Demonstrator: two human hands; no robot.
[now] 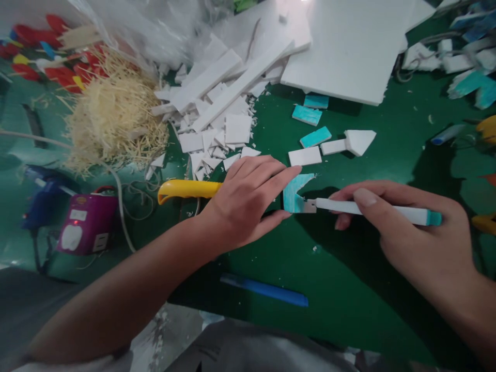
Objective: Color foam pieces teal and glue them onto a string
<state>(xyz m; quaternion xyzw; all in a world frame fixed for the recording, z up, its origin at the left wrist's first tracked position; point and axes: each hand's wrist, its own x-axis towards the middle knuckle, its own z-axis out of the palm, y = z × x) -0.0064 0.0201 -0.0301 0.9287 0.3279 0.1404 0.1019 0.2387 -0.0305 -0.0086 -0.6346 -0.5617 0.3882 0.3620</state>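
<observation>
My left hand (248,201) grips the left side of a small foam piece (291,194) between its fingers and thumb. The piece is mostly coloured turquoise, with a pale patch at its lower right corner. In my right hand (422,222) is a white marker (413,214) with a turquoise end cap, its tip touching that pale corner. A yellow-handled cutter (189,189) lies against my left hand, which hides its far end. Just beyond the piece lie a white foam rectangle (305,156), a white arrow-shaped piece (358,142) and several turquoise rectangles (315,137).
White foam scraps (217,137) and a large foam sheet (341,57) cover the back. Straw-like shreds (116,111), a purple box (88,223) and a blue glue gun (48,191) lie left, with cords. A long blue object (271,292) rests near the front edge.
</observation>
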